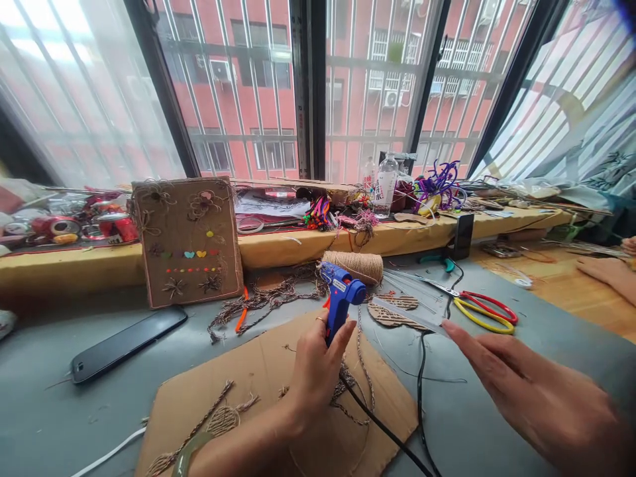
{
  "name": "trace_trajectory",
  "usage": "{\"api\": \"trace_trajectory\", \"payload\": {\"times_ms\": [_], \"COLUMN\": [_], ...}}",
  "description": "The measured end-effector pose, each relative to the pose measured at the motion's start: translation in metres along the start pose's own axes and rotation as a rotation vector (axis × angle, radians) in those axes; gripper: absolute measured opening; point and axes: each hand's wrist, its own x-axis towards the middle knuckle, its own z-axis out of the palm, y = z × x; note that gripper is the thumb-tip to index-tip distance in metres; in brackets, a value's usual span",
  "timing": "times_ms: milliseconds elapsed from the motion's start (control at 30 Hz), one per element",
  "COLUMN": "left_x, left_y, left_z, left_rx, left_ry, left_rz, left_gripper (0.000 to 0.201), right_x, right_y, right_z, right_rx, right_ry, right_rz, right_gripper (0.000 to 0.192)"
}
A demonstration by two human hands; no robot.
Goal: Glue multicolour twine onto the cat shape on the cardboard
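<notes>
Closest to the camera, the right hand (527, 391) reaches in from the lower right corner of the desk (44, 411), palm down, its fingers pressed together and stretched flat; the fingertips (450, 327) pinch the near end of a clear glue stick (405, 316), which slants up and away toward the glue gun (340, 299); the far end of the stick stops just short of the gun's rear, and whether it touches cannot be told. The left hand (318, 368) comes up from the near edge, fingers curled tight around the blue gun's handle, a ring on one finger; the gun stands upright with its nozzle pointing left and its black cord (382, 427) trailing back toward the near edge. Both hands work above a sheet of brown cardboard (268, 377) at the middle of the near edge, strewn with twine pieces (221, 411) and a small coiled twine disc; a white cable crosses the near left corner. Just behind the gun lies a spool of jute twine (355, 265), with two corrugated card shapes (392, 310) beside it; to their right, scissors with red and yellow handles (484, 311) rest on the desk. A black phone (129, 341) lies flat toward the left edge; behind it a burlap board (187, 240) decorated with small hearts and twine bows leans against the yellow sill (74, 268) along the far edge; a clear bottle (386, 182) and purple pipe cleaners (440, 182) stand on that sill. Another person's hand (609, 271) rests at the right edge.
</notes>
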Motion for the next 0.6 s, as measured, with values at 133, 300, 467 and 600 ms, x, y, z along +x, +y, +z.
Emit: {"api": "trace_trajectory", "payload": {"times_ms": [133,300,467,600], "left_x": [-0.004,-0.008,-0.011,-0.012], "left_y": [0.002,0.008,0.007,0.004], "left_z": [-0.001,-0.003,-0.002,-0.001], "left_rx": [0.067,0.128,0.175,0.243], "left_ry": [-0.014,-0.014,0.015,0.091], "left_rz": [0.043,0.096,0.189,0.297], "left_gripper": [0.036,0.025,0.023,0.019], "right_x": [0.002,0.009,0.008,0.01], "right_y": [-0.004,-0.009,-0.014,-0.021], "right_z": [0.003,0.005,0.001,-0.006], "right_rx": [-0.174,-0.311,-0.338,-0.362], "right_ry": [-0.008,0.024,0.111,0.176], "right_rz": [-0.085,-0.185,-0.176,-0.17], "right_gripper": [0.056,0.056,0.048,0.049]}}
